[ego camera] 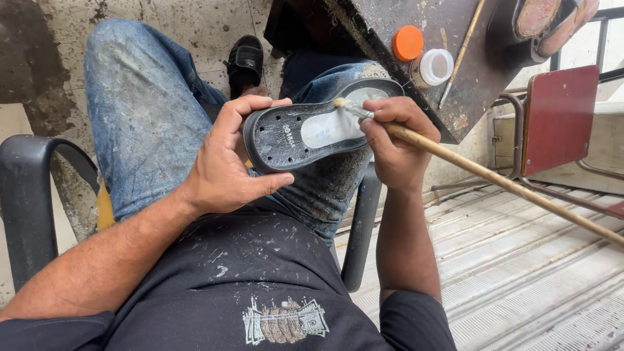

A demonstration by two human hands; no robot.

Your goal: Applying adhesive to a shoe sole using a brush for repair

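Note:
My left hand [227, 159] grips a black shoe sole [305, 130] by its heel end, holding it flat above my lap with the inner side up. A pale glossy patch covers the sole's front half. My right hand [393, 140] pinches a long wooden-handled brush [494, 177] near its metal ferrule. The bristle tip [338, 103] rests on the sole's upper edge. The brush handle runs off to the lower right.
A stained dark worktable [416, 84] stands ahead with an orange lid [407, 43], a white open jar [434, 66] and a thin stick [463, 49]. A red-backed chair [559, 117] is at right above a grated metal floor [520, 260]. My paint-flecked jeans [143, 110] and the black chair arms [26, 195] flank me.

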